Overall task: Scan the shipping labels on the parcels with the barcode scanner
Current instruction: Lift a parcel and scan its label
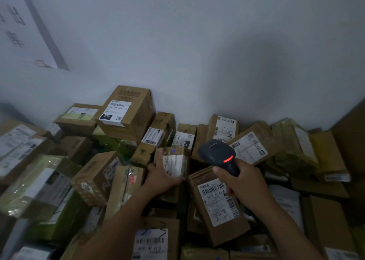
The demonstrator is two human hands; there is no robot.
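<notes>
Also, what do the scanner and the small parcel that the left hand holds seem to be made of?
The scanner, gripped by the right hand: likely dark plastic, matte finish; smooth moulded head with a glowing red strip. The small parcel, held by the left hand: brown cardboard, dull, with creased edges; its white label looks like paper, though blur leaves the finish open.

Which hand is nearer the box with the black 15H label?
Left. The left hand grips a small parcel below and right of the 15H box; the right hand, holding the scanner, sits farther right.
</notes>
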